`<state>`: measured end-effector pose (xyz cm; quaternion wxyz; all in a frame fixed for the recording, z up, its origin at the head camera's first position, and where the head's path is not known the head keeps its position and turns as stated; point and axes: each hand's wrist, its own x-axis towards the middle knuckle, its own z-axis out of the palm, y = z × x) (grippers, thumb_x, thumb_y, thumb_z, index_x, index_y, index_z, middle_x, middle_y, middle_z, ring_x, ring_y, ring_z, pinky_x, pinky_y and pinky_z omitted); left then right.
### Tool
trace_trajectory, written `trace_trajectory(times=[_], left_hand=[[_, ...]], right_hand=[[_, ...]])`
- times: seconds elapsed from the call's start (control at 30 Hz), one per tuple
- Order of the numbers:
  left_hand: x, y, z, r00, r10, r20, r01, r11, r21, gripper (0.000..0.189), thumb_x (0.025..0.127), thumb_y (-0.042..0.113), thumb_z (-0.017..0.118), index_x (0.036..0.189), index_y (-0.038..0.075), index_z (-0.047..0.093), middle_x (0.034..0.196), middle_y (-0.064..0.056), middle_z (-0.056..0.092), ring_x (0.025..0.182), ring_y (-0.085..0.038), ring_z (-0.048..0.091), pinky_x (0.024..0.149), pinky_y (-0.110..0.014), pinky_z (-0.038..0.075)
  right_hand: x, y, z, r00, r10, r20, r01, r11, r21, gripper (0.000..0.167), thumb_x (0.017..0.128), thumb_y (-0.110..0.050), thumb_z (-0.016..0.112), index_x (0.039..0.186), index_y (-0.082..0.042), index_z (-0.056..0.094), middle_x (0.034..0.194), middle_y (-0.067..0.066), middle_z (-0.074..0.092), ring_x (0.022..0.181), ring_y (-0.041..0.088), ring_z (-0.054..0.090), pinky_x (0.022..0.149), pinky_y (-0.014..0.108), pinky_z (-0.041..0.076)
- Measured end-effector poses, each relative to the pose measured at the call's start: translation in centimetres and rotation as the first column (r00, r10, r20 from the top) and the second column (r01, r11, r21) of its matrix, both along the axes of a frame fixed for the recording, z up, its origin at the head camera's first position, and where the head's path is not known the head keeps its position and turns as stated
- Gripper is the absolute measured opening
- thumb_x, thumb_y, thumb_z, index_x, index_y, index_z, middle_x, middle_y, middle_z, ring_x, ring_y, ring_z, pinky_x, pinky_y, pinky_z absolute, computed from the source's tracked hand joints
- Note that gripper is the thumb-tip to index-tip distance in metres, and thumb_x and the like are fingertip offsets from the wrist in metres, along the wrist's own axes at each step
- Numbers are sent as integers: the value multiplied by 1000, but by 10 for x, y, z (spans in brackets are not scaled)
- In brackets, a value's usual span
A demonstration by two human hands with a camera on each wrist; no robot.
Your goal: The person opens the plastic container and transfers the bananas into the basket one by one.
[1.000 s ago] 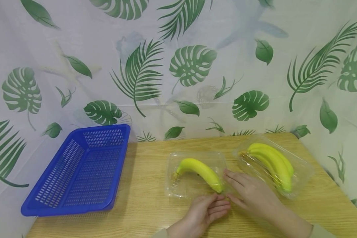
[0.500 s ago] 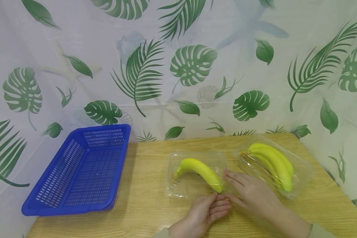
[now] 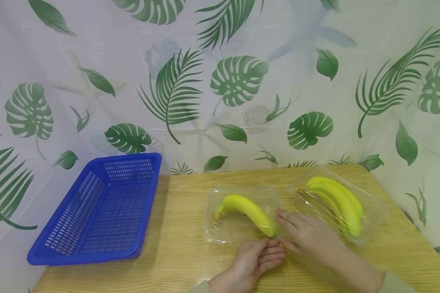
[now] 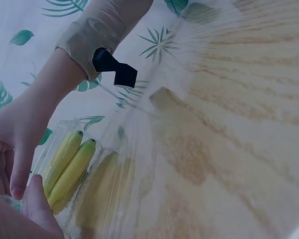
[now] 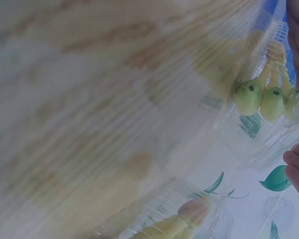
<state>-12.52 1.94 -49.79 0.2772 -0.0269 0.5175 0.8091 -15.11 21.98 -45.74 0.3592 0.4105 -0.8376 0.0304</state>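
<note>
A clear plastic clamshell box (image 3: 220, 234) with bananas (image 3: 246, 209) inside lies mid-table in the head view. My left hand (image 3: 254, 260) is at its near right corner, thumb and index finger pinching the rim. My right hand (image 3: 311, 238) holds the same corner, its fingers along the right side and its thumb near the left thumb. Clear plastic partly shows between the hands in the left wrist view. In the right wrist view, several banana ends (image 5: 272, 103) show through the box. The exact contact at the corner is hard to make out.
A second clear box (image 3: 372, 209) with bananas (image 3: 337, 199) lies right of my right hand. On the left stands a blue perforated basket (image 3: 111, 215). The wooden table (image 3: 179, 260) meets a leaf-patterned cloth (image 3: 264, 97) behind and at the sides.
</note>
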Motion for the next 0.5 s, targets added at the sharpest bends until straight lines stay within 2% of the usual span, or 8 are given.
trace_trajectory(times=[0.17, 0.5], left_hand=[[0, 0, -1, 1000, 0, -5, 0, 1000, 7, 44, 112, 19, 47, 135, -16, 62, 129, -28, 72, 119, -30, 75, 104, -35, 62], [-1, 0, -1, 1000, 9, 6, -9, 1000, 10, 43, 111, 17, 49, 133, -17, 63, 127, -30, 72, 117, -30, 75, 103, -37, 63]], right_hand=[[-4, 1, 0, 999, 18, -27, -18, 1000, 15, 77, 116, -50, 20, 117, 1, 77, 115, 12, 80, 94, 26, 77, 73, 37, 66], [-9, -3, 1, 993, 26, -113, -21, 999, 42, 72, 113, -42, 21, 108, 1, 78, 109, 12, 81, 88, 25, 78, 72, 35, 66]])
